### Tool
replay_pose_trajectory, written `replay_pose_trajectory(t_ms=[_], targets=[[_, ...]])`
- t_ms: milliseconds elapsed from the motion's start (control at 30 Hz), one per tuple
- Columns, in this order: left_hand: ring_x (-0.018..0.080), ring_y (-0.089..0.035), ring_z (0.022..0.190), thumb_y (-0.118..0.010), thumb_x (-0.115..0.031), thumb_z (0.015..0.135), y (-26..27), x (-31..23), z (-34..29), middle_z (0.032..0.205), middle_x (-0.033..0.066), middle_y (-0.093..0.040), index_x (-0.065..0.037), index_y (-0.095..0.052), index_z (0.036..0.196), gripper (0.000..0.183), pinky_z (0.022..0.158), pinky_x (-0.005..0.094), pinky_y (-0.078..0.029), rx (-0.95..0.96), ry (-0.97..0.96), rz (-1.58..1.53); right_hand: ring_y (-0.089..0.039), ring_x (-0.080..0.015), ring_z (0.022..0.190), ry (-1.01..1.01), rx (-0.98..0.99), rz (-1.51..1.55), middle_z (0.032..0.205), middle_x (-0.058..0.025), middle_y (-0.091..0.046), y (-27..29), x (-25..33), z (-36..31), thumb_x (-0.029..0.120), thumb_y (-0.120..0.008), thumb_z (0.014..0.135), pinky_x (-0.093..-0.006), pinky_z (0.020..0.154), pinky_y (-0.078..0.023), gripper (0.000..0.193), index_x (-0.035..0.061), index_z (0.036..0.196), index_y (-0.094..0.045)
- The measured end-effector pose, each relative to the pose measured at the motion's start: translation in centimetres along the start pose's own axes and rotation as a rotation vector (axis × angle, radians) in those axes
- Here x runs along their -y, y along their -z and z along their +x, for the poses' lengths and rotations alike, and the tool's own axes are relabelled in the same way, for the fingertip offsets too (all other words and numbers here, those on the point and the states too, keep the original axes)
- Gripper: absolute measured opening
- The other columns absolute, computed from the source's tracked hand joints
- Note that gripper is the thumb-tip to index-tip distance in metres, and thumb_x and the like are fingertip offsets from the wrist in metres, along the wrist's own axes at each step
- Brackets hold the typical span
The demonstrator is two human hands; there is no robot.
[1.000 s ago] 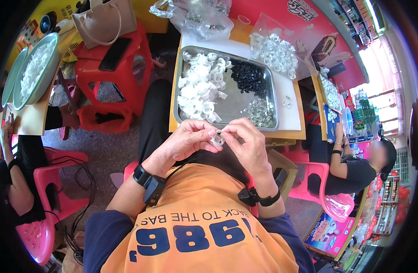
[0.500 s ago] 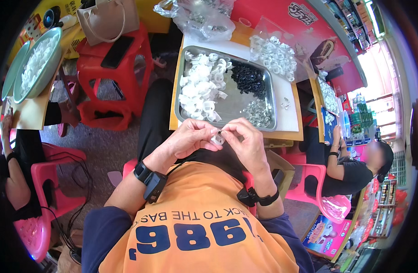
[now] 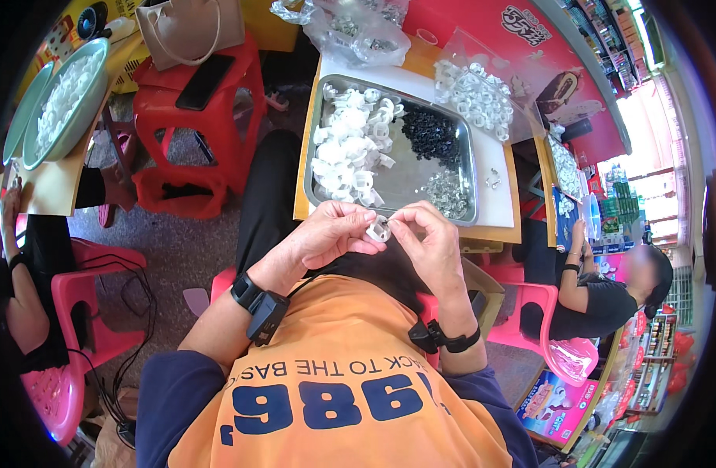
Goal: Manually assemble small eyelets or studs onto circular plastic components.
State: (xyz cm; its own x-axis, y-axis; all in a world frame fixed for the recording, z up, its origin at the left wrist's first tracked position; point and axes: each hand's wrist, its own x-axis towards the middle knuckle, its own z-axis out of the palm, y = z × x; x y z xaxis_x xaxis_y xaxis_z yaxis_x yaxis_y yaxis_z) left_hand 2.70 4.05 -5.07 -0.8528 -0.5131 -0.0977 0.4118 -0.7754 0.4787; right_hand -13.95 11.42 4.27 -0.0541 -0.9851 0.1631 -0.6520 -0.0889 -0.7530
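Just in front of the tray's near edge, my left hand (image 3: 336, 234) grips a small white plastic part (image 3: 378, 229) between thumb and fingers. My right hand (image 3: 425, 234) meets it from the right, its thumb and forefinger pinched at the part's edge; whatever tiny piece they hold is too small to make out. Beyond both hands lies a metal tray (image 3: 389, 204). In it are a heap of white plastic parts (image 3: 349, 148) on the left, a pile of small black pieces (image 3: 430, 137) at the far right, and small clear or metallic pieces (image 3: 445, 192) at the near right.
The tray rests on a small table (image 3: 498, 232). A clear box of white parts (image 3: 475, 93) stands at its far right, a plastic bag (image 3: 350, 31) at the back. A red stool (image 3: 171, 117) carries a phone (image 3: 205, 83) and a bag (image 3: 188, 31). Co-workers sit on both sides.
The white part has turned in my left fingers, so its round opening now shows. My right fingers have shifted slightly to the right. The view has moved a little.
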Motion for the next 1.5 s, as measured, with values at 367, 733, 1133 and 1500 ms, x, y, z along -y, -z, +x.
replay_pose_trajectory(t_ms=[367, 733, 1133, 1500], targets=[[0.0211, -0.07, 0.082, -0.061, -0.018, 0.095, -0.6, -0.1, -0.2, 0.092, 0.0137, -0.069, 0.005, -0.065, 0.102, 0.024, 0.075, 0.0304, -0.06, 0.007, -0.001, 0.018, -0.058, -0.0119, 0.07, -0.036, 0.008, 0.11, 0.084, -0.0058, -0.062, 0.2, 0.0, -0.1, 0.002, -0.069, 0.083, -0.0259, 0.065, -0.047, 0.007, -0.0006, 0.088, -0.066], [0.0202, -0.07, 0.082, -0.064, -0.016, 0.092, -0.8, 0.1, -0.1, 0.092, 0.0137, -0.069, 0.006, -0.067, 0.102, 0.024, 0.076, 0.0317, -0.06, -0.036, -0.037, 0.098, -0.06, -0.0267, 0.082, 0.191, -0.056, -0.238, 0.086, -0.0098, -0.06, -0.3, 0.3, -0.3, 0.002, -0.07, 0.08, -0.0354, 0.072, -0.049, 0.01, 0.0009, 0.087, -0.063], [0.0205, -0.069, 0.086, -0.063, -0.015, 0.093, -0.5, 0.3, 0.0, 0.097, 0.0151, -0.069, 0.006, -0.067, 0.105, 0.025, 0.079, 0.0315, -0.059, -0.038, -0.056, 0.117, -0.06, -0.0269, 0.082, 0.239, -0.018, -0.236, 0.087, -0.0096, -0.059, -0.4, -0.6, -0.2, 0.0, -0.069, 0.079, -0.0353, 0.072, -0.049, 0.011, 0.0001, 0.088, -0.062], [0.0225, -0.069, 0.09, -0.059, -0.015, 0.095, -2.4, -0.1, -0.3, 0.103, 0.0151, -0.068, 0.006, -0.064, 0.112, 0.027, 0.081, 0.0306, -0.059, -0.037, -0.079, 0.075, -0.062, -0.0146, 0.073, 0.142, -0.158, -0.023, 0.09, -0.007, -0.063, 0.3, 0.1, -0.8, 0.0, -0.07, 0.082, -0.0283, 0.066, -0.051, 0.012, 0.0018, 0.094, -0.067]])
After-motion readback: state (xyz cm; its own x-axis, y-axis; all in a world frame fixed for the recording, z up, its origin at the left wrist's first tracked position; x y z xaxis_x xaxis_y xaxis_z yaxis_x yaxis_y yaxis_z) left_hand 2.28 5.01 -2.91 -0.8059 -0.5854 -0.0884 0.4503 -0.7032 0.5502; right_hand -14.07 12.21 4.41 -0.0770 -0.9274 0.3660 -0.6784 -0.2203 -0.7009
